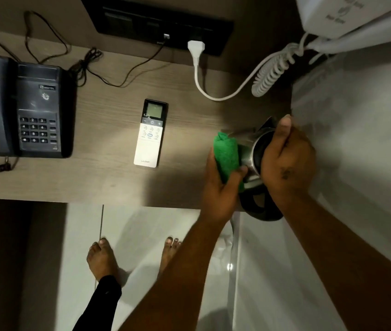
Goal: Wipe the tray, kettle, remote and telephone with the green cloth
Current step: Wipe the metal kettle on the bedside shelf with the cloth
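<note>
The scene is dim and warm, with the brightest patch on the desk (108, 177) left of the hands, around the remote (150, 137), and a small glare spot on the floor (229, 266) below them. Both hands cast soft shadows on the desk beneath them. Wide-angle bending curves the edges, and the white unit (347, 17) above the right hand (287, 163) is blurred.

Hotel room: desk telephone (25, 106), wall hairdryer (347, 17)

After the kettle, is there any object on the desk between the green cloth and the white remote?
Nothing visible does. Bare wooden desk separates the green cloth, held in the left hand against the steel kettle, from the white remote control.
</note>
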Action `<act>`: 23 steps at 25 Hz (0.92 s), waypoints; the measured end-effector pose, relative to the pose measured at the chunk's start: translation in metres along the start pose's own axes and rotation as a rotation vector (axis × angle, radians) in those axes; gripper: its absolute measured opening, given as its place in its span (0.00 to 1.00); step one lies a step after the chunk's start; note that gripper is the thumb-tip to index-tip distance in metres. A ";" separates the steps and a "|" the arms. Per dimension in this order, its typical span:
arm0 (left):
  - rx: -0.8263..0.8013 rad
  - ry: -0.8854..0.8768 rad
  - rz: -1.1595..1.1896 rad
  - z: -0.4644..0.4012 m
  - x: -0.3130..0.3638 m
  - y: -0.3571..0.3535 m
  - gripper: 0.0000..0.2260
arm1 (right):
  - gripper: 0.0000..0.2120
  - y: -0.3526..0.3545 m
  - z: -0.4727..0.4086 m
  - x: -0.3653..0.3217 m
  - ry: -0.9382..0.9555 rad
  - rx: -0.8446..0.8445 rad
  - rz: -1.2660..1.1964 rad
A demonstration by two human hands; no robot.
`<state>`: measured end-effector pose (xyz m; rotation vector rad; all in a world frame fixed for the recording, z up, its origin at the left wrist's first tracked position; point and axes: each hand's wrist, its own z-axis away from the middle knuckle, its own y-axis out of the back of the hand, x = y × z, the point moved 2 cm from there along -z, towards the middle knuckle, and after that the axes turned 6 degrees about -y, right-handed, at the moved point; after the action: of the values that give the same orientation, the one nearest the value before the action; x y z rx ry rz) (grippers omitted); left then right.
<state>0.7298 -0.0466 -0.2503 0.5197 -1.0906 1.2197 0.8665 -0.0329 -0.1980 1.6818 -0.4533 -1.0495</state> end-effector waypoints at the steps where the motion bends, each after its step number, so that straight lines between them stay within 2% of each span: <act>1: -0.017 -0.035 -0.032 0.000 -0.001 0.003 0.28 | 0.27 0.000 0.000 0.002 -0.004 0.003 -0.012; 3: -0.030 0.002 -0.102 -0.015 -0.002 0.012 0.30 | 0.28 -0.001 0.000 0.005 -0.014 0.024 -0.038; 6: 0.102 0.148 0.031 -0.028 0.006 0.033 0.17 | 0.25 0.001 0.000 -0.002 -0.005 0.008 -0.037; 8: 0.244 0.173 0.148 -0.029 0.010 0.050 0.14 | 0.23 0.010 0.005 -0.012 0.036 -0.034 0.002; 11: 0.293 0.109 0.250 -0.020 0.019 0.096 0.17 | 0.26 0.021 0.040 -0.047 0.391 0.024 -0.238; 12: 0.281 0.113 0.326 -0.019 0.020 0.113 0.19 | 0.29 0.012 0.057 -0.058 0.421 -0.002 -0.340; 13: 0.262 0.124 0.413 -0.018 0.021 0.130 0.20 | 0.33 -0.004 0.072 -0.071 0.348 -0.069 -0.409; 15: 0.200 0.129 0.511 -0.013 0.022 0.154 0.20 | 0.42 -0.040 0.097 -0.085 -0.034 -0.358 -0.554; 16: 0.167 0.125 0.515 -0.011 0.023 0.159 0.20 | 0.40 -0.058 0.104 -0.088 -0.226 -0.570 -0.716; 18: 0.130 0.111 0.485 -0.009 0.021 0.165 0.21 | 0.26 -0.086 0.108 -0.089 -0.434 -0.956 -1.000; 19: 0.120 0.092 0.457 -0.011 0.019 0.165 0.20 | 0.20 -0.093 0.104 -0.089 -0.443 -1.043 -1.020; 20: 0.137 0.060 0.396 -0.013 0.017 0.167 0.18 | 0.18 -0.098 0.095 -0.090 -0.409 -1.031 -0.988; 21: 0.191 0.008 0.228 -0.016 0.012 0.170 0.17 | 0.17 -0.100 0.082 -0.093 -0.336 -0.931 -0.906; 23: 0.338 -0.137 -0.401 -0.021 0.004 0.176 0.27 | 0.16 -0.105 0.052 -0.109 -0.074 -0.630 -0.590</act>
<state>0.5757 0.0283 -0.2942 1.0417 -0.8412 1.0236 0.7444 0.0558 -0.2507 1.2173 0.3399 -1.4896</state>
